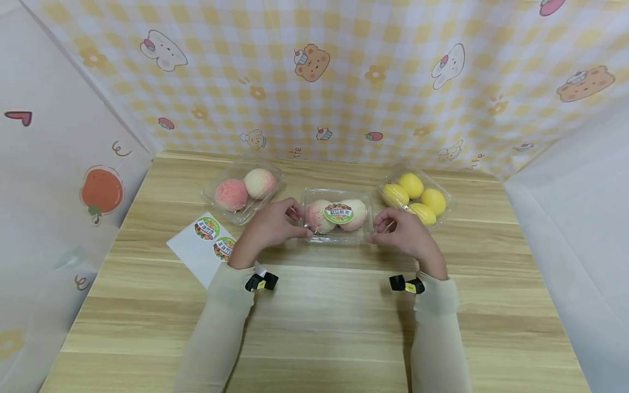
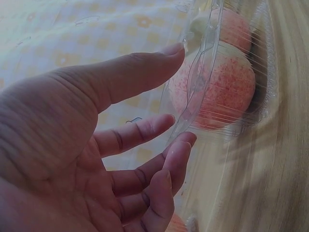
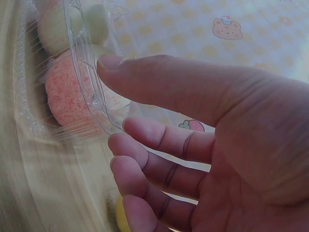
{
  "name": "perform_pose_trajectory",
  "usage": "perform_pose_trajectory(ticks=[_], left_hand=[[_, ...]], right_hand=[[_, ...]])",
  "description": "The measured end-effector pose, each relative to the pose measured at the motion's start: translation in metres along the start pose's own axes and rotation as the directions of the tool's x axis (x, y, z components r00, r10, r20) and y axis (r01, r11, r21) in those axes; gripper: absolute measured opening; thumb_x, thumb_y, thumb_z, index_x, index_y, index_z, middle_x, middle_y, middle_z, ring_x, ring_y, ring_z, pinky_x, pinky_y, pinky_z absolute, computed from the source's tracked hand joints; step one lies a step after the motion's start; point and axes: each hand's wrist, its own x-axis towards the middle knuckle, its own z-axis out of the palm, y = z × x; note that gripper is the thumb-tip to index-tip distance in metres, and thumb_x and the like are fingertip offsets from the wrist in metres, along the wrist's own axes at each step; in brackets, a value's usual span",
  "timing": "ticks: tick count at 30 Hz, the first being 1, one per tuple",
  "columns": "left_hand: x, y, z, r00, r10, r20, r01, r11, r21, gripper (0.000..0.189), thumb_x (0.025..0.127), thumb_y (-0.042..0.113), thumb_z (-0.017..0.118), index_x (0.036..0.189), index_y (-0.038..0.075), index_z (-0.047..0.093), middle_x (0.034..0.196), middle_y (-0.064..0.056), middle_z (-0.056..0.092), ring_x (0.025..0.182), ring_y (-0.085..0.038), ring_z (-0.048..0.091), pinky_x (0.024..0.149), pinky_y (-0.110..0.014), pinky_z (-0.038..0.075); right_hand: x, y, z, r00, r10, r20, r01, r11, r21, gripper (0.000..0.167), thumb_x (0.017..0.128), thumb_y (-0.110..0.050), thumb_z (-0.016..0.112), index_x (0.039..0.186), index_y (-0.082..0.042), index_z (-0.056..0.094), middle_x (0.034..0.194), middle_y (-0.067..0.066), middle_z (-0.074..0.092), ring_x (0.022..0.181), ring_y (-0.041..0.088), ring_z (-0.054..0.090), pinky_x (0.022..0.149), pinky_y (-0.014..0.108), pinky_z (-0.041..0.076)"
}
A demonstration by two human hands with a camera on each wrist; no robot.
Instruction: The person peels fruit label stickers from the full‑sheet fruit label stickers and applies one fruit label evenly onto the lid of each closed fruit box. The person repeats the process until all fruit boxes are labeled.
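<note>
A clear plastic fruit box (image 1: pixel 339 240) with a closed lid sits between the two hands, holding two pink-and-white peaches (image 1: pixel 319 215). On its lid is an oval fruit sticker (image 1: pixel 339 213). My left hand (image 1: pixel 277 224) holds the box's left end, thumb at the near corner. At the right end, my right hand (image 1: pixel 403 232) holds the rim in the same way. In the left wrist view, the thumb and fingertips meet the clear rim (image 2: pixel 200 72). The right wrist view shows the other thumb and fingertips at the rim (image 3: pixel 89 72).
Behind the left hand stands another clear box with two peaches (image 1: pixel 232 195). A clear box of yellow lemons (image 1: pixel 434 202) is at the right. A white sticker sheet (image 1: pixel 189 248) lies partly under the left forearm. A checked cloth (image 1: pixel 344 103) hangs behind the wooden table (image 1: pixel 334 327).
</note>
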Motion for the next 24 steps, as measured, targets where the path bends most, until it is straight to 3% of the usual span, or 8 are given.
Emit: perform_pose_trajectory(ticks=[24], left_hand=[[0.0015,-0.0011,0.0004,1.000,-0.005,-0.024,0.005,1.000,-0.009,0.041,0.091,0.039,0.092,0.118,0.017,0.072,0.124,-0.006,0.076,0.113,-0.029,0.069,0.093,-0.047,0.054]], right_hand=[[0.0017,-0.0029,0.0036,0.998,0.051,-0.035,-0.051,0.999,-0.001,0.032,0.087,-0.020,0.094,0.106,-0.005,0.073,0.101,0.012,0.074,0.089,0.027,0.066,0.082,0.040,0.052]])
